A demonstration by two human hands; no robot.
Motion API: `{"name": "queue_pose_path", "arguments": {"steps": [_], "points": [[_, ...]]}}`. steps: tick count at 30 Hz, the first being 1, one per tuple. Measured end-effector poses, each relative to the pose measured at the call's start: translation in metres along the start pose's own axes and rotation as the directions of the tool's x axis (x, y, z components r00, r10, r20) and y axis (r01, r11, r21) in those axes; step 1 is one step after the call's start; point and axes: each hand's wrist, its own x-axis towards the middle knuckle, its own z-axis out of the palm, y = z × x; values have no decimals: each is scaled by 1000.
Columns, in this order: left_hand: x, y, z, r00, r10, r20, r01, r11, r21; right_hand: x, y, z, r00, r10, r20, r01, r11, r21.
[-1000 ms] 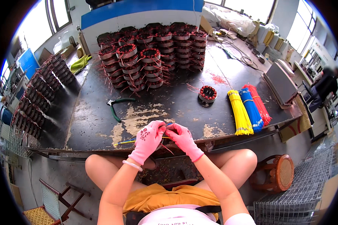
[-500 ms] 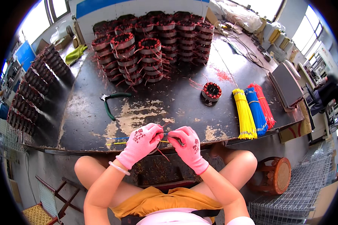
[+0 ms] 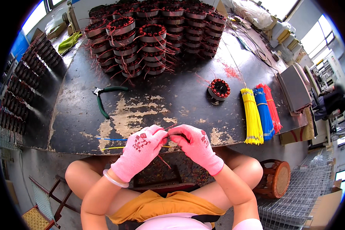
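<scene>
My left hand [image 3: 139, 150], in a pink glove, is closed on thin wires at the table's near edge. A blue wire [image 3: 110, 139] and a yellow wire [image 3: 113, 148] stick out to its left, and the yellow one shows again past its fingertips. A dark red lead [image 3: 164, 161] hangs below those fingers; what it joins is hidden. My right hand [image 3: 195, 145], also gloved, pinches at the wire ends, its fingertips meeting the left ones. Beyond the hands lie green-handled cutting pliers [image 3: 104, 100], jaws toward the upper left. A single wound stator [image 3: 219, 89] sits farther right.
Stacked stators [image 3: 152, 48] stand along the back, with more rows [image 3: 17, 97] at the left. Bundles of yellow wires [image 3: 252, 117], blue wires [image 3: 265, 113] and red wires [image 3: 273, 108] lie at right, near a grey box [image 3: 294, 87]. A wooden stool [image 3: 274, 179] stands below right.
My fingertips have come together, covering the short stretch of blue wire that showed between them. The whole view has shifted slightly; the pliers and the stator lie as before.
</scene>
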Motion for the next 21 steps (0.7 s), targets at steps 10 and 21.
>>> {"name": "queue_pose_path", "arguments": {"steps": [10,21], "points": [[-6,-2,25,981,44,-187,-51,998,-33,10,0,-7,939,278,204,-315,933,177],[-1,-4,25,986,1,-167,-22,992,-126,-9,13,-6,914,-399,74,364,725,-585]]}}
